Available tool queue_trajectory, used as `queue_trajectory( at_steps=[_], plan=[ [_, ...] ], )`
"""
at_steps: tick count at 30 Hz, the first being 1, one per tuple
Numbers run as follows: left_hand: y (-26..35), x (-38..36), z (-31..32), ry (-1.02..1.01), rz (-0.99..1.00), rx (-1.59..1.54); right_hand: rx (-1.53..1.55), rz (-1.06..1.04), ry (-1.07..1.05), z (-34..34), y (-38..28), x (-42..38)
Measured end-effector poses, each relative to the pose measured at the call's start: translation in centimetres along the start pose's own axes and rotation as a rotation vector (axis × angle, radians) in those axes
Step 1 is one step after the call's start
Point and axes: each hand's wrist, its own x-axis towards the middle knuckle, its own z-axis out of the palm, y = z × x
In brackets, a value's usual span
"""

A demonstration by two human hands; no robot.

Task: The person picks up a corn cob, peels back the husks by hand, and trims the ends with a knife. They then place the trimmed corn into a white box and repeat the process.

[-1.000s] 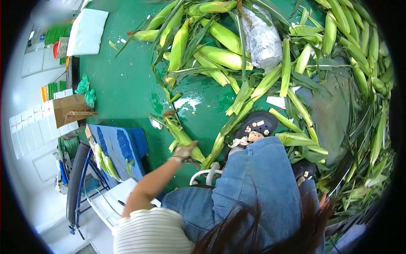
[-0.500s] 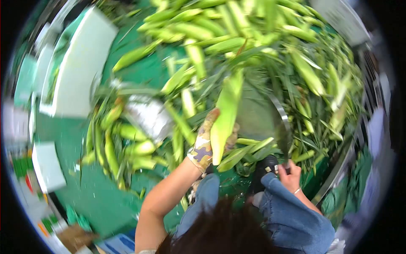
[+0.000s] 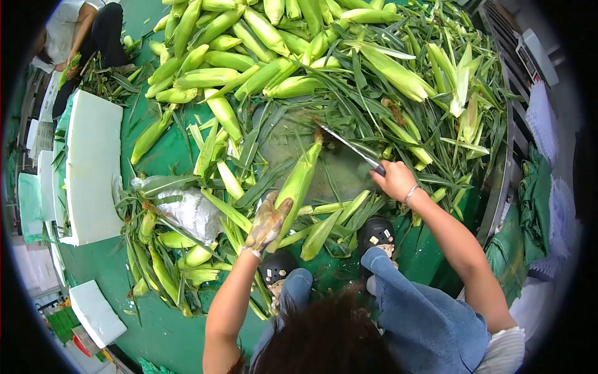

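My left hand (image 3: 268,221), in a patterned work glove, is wrapped round the lower part of an ear of corn (image 3: 300,177) in its green husk. The ear slants up and to the right, its brown silk end uppermost. In my bare right hand (image 3: 397,181) is the dark handle of a long knife (image 3: 353,149). Its blade points up and left, the tip close to the silk end. Beneath both lies a flat, dull green board (image 3: 336,184), with leaf scraps round its edges.
A large heap of husked-on corn (image 3: 249,68) fills the far side. Cut leaves (image 3: 380,81) pile up at the right. A clear plastic bag (image 3: 193,212) and more ears lie left, beside a white foam box (image 3: 93,168). Another person (image 3: 81,37) sits at the far left.
My left hand has lowered the ear toward the board and to the left. The knife in my right hand has swung up from beside my leg to the ear's silk end.
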Motion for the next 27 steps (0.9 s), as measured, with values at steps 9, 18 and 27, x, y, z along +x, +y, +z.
queue_trajectory(
  at_steps=[9, 18, 27],
  plan=[
    [0.3, 5.8, 4.5, 0.442, 0.279, 0.715, 0.669, -0.064, 0.256, -3.9, -7.7, -2.9],
    [1.1, 8.3, 2.3, 0.182, 0.082, 0.686, 0.286, -0.154, 0.105, 4.5, -6.9, -1.7],
    [2.9, 3.2, -2.7, 0.116, 0.165, -0.927, 0.344, 0.187, 0.127, 0.6, -5.7, -1.8]
  ],
)
